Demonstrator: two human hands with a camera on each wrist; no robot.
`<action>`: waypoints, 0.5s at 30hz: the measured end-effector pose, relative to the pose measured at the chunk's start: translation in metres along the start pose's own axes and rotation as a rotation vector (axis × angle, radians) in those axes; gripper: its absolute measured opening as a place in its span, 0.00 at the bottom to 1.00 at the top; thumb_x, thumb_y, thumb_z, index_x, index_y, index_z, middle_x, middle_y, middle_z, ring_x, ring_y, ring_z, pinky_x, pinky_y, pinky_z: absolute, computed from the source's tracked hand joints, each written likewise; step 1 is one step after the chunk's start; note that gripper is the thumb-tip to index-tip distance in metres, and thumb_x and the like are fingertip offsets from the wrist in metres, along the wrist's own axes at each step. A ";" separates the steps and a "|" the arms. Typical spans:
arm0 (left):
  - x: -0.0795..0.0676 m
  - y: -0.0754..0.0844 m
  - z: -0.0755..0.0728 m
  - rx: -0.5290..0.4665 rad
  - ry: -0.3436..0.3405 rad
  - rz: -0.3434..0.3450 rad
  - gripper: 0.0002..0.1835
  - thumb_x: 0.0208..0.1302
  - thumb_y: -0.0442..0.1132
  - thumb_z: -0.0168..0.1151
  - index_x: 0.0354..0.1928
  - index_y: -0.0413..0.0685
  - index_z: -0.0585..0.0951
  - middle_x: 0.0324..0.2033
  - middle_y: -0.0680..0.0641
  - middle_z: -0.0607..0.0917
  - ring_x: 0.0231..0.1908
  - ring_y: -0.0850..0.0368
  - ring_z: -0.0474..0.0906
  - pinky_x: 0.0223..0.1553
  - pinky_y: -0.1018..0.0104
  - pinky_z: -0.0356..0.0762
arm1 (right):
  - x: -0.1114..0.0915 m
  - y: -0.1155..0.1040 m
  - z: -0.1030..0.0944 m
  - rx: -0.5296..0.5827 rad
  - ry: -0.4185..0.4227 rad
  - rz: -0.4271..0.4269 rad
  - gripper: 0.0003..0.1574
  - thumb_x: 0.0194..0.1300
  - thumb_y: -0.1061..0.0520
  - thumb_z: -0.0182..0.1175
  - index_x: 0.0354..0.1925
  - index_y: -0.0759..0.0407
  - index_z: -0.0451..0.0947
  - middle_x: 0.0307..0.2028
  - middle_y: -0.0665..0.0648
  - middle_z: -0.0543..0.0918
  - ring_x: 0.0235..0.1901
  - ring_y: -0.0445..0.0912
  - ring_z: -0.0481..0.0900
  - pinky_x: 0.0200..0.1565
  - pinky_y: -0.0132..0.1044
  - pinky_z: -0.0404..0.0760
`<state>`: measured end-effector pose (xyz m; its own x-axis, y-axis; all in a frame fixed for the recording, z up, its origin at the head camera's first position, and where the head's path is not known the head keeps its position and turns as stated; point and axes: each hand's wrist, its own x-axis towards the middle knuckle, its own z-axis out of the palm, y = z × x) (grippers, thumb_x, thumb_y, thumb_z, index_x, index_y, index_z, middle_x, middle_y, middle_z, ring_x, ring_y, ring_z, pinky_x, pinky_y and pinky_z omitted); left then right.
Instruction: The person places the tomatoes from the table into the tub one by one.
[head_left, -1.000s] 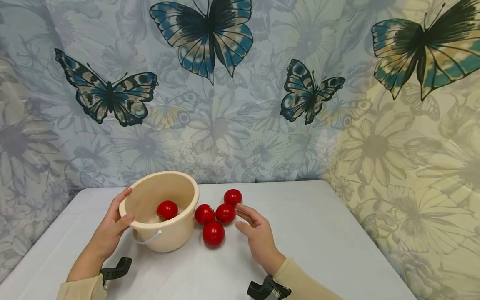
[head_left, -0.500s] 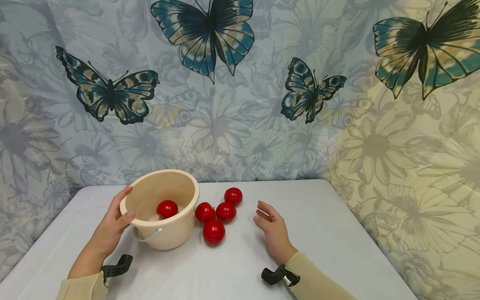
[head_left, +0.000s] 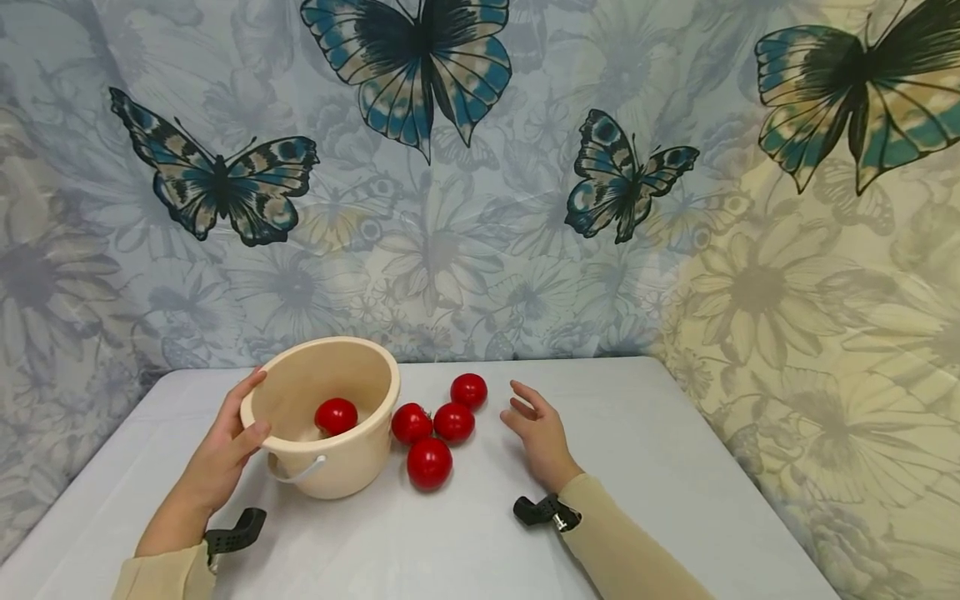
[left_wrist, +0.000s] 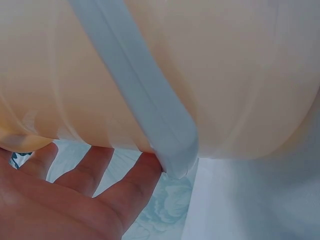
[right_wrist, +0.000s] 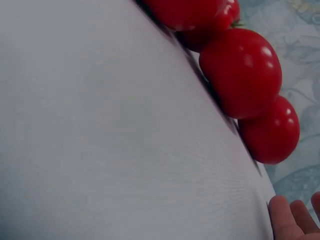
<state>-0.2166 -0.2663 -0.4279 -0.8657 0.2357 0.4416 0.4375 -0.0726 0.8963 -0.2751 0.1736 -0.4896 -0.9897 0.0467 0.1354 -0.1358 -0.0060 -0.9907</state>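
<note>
A cream bucket point(head_left: 337, 471) stands slightly tilted at the left of the table, with one red tomato point(head_left: 336, 416) inside. My left hand point(head_left: 221, 450) grips its left rim, thumb over the front edge; in the left wrist view the fingers point(left_wrist: 130, 192) lie along the bucket wall point(left_wrist: 240, 75), beside its pale handle point(left_wrist: 135, 75). Several more tomatoes sit clustered right of the bucket, among them a front one point(head_left: 430, 463) and a far one point(head_left: 468, 391). My right hand point(head_left: 542, 437) is relaxed to the right of them, apart from the nearest tomato point(head_left: 454, 422) and holding nothing.
A white cloth covers the table point(head_left: 660, 500). Behind it hangs a floral backdrop with butterflies point(head_left: 397, 275), meeting the table's back edge. Black camera mounts sit on the left wrist point(head_left: 236, 532) and right wrist point(head_left: 546, 510).
My right hand has drawn away to the right from the tomatoes, then shifted slightly farther back over the table. The left hand, bucket and tomatoes have stayed in place.
</note>
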 end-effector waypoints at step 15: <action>0.002 0.001 0.000 0.019 0.008 -0.011 0.35 0.74 0.25 0.42 0.79 0.49 0.48 0.75 0.36 0.39 0.65 0.63 0.60 0.56 0.75 0.69 | 0.033 0.002 0.020 -0.011 0.000 -0.010 0.37 0.64 0.63 0.67 0.69 0.52 0.71 0.71 0.58 0.64 0.68 0.58 0.65 0.63 0.57 0.66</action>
<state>-0.2180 -0.2661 -0.4261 -0.8725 0.2290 0.4317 0.4319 -0.0516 0.9004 -0.3090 0.1554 -0.4872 -0.9883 0.0468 0.1448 -0.1447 0.0059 -0.9895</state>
